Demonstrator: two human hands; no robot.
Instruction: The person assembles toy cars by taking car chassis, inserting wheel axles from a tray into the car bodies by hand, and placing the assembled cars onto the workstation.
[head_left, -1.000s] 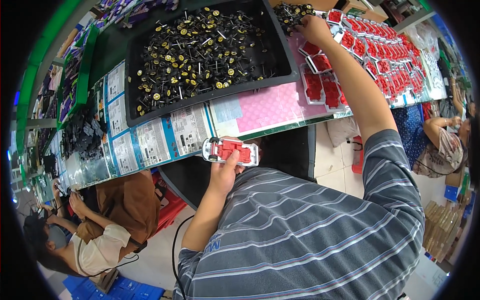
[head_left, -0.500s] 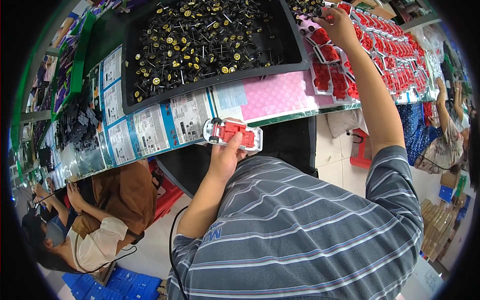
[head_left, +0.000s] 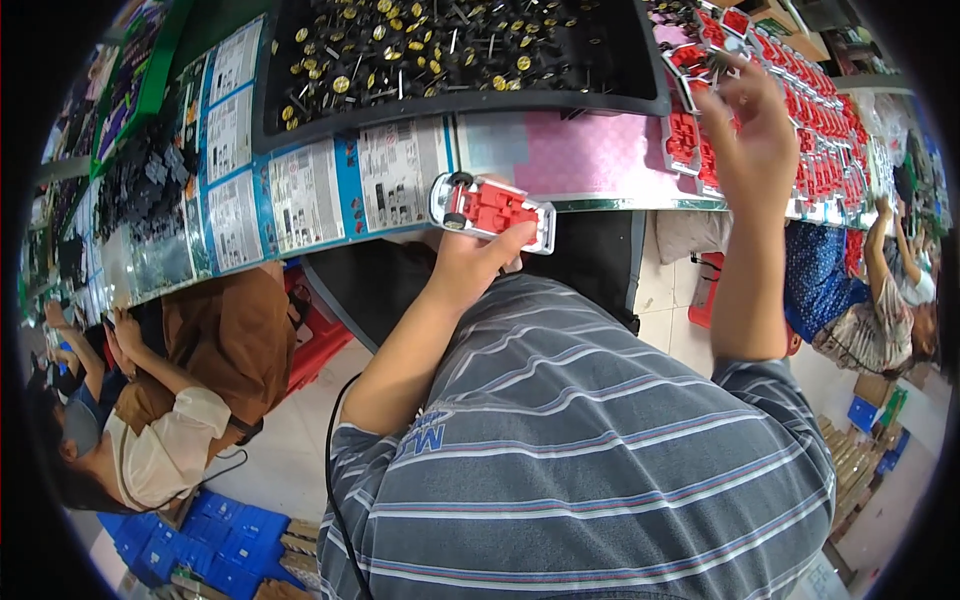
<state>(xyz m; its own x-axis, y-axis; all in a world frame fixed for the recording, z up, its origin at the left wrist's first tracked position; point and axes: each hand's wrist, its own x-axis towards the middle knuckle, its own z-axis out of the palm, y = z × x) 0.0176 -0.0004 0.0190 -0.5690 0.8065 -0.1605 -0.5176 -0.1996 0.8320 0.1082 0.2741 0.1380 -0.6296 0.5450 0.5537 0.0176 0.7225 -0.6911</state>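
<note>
My left hand [head_left: 470, 268] is closed around a toy car [head_left: 492, 210], its thumb pressed on the end without wheels. The car's underside faces up, showing a red chassis in a white body with a pair of black wheels at its left end. My right hand [head_left: 755, 145] is raised above the right part of the table, beside rows of red-and-white toy cars [head_left: 815, 135]. Motion smears its fingers, and a dark blur near the fingertips cannot be made out.
A black tray [head_left: 450, 104] full of wheel axles [head_left: 400, 50] stands at the back. Printed sheets [head_left: 310, 195] and pink bubble wrap [head_left: 590, 155] cover the table. Black parts [head_left: 150, 165] lie at left. One person [head_left: 165, 440] sits left, another [head_left: 875, 300] right.
My right hand has come back toward me from the small parts beyond the tray's right corner. The toy car in my left hand has risen slightly and shifted right. The view has also shifted.
</note>
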